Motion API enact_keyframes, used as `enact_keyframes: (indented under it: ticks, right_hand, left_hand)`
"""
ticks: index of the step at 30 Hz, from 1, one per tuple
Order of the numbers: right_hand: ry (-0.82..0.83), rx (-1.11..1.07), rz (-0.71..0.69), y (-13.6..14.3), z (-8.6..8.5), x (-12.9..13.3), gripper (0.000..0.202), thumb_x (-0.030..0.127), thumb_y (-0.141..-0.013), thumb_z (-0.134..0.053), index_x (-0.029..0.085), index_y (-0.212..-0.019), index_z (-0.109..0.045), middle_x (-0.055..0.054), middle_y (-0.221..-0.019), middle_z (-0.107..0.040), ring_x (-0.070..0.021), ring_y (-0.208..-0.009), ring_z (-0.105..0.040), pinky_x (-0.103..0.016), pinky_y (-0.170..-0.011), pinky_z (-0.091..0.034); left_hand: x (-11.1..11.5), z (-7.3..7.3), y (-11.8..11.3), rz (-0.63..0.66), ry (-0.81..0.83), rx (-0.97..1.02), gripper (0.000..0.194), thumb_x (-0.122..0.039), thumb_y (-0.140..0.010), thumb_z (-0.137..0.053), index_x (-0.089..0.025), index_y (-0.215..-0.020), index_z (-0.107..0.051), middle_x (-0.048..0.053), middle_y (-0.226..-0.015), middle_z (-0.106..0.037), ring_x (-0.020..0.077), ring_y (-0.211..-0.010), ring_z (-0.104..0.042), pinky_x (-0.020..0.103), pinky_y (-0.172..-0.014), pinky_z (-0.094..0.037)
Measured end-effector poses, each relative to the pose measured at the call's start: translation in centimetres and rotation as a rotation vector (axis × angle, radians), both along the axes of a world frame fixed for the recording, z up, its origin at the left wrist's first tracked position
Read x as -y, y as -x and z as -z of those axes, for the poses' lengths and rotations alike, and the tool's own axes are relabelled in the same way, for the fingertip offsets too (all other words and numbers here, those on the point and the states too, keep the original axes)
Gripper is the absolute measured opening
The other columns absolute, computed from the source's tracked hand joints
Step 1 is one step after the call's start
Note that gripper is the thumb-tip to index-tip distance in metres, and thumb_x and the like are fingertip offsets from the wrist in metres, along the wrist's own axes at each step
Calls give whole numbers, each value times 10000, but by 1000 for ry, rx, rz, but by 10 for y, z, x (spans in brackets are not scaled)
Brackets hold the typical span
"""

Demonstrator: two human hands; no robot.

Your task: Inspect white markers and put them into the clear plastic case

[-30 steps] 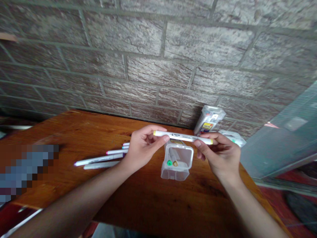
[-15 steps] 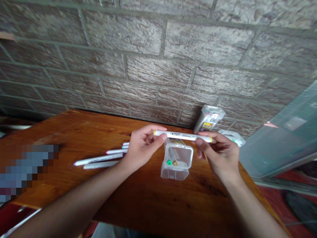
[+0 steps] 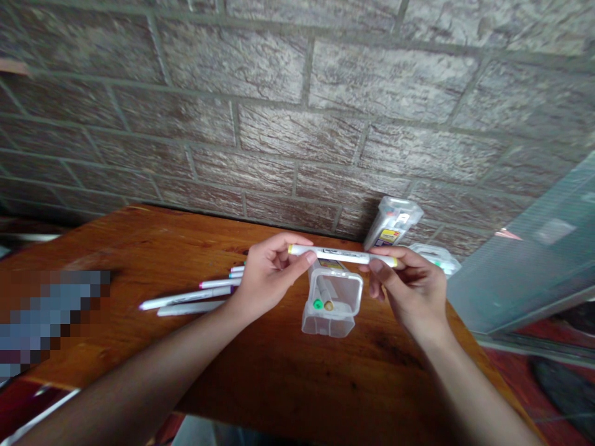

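Observation:
A white marker with yellow ends (image 3: 344, 255) is held level above the table, its printed label facing me. My left hand (image 3: 274, 269) pinches it near the left end, and my right hand (image 3: 409, 279) pinches it near the right end. Below it, an open clear plastic case (image 3: 329, 319) lies on the wooden table with a green-ended marker (image 3: 318, 304) and a tan-ended marker (image 3: 329, 305) inside. Several white markers (image 3: 195, 297) with coloured ends lie left of the case, partly hidden by my left hand and forearm.
A closed-looking clear case of markers (image 3: 393, 226) stands by the brick wall (image 3: 297, 130). Another clear case (image 3: 434, 257) is partly behind my right hand. The wooden table (image 3: 325, 384) ends near a glass panel (image 3: 525, 260) on the right. A pixelated patch covers the left side.
My right hand has shifted very slightly left on the marker. The marker, the cases and my left hand are nearly where they were.

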State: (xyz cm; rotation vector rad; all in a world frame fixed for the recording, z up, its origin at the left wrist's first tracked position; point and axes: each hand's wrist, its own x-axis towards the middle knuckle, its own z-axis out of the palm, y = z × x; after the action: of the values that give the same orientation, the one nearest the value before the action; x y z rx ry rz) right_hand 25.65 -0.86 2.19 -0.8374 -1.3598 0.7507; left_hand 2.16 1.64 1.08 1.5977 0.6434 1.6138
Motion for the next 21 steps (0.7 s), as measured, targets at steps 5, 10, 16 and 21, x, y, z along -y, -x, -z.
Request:
enact_keyframes:
  ticks: [5, 10, 16, 21]
  right_hand:
    - [-4, -8, -6, 0, -1, 0, 185, 331, -873, -900, 207, -996, -840, -7, -568, -737, -103, -380, -588, -186, -372, -455]
    - [-11, -13, 19, 2, 0, 0, 203, 261, -798, -952, 211, -959, -838, -12, -620, -777, -98, -378, -611, -173, -362, -465]
    - [-2, -7, 25, 4, -4, 1, 213, 326, -818, -938, 195, -946, -827, -22, -621, -780, -109, -367, -602, -192, -342, -463]
    - [3, -9, 21, 4, -5, 2, 234, 376, -842, -920, 195, -955, -825, -28, -634, -780, -112, -379, -599, -206, -348, -466]
  left_hand:
    - [1, 1, 1, -3, 19, 2, 106, -220, -903, -811, -160, -982, -774, 1, -718, -747, 67, -472, -527, 193, -432, -399]
    - [-1, 2, 2, -48, 8, -41, 125, -197, -865, -842, -157, -970, -786, 0, -692, -744, 72, -501, -564, 177, -455, -420]
    - [0, 2, 1, -35, 11, -35, 130, -224, -861, -857, -168, -953, -784, 6, -720, -759, 82, -533, -598, 183, -475, -442]
    - [2, 0, 3, -33, 25, -48, 164, -300, -894, -838, -173, -982, -784, 0, -687, -730, 83, -481, -545, 205, -430, -395]
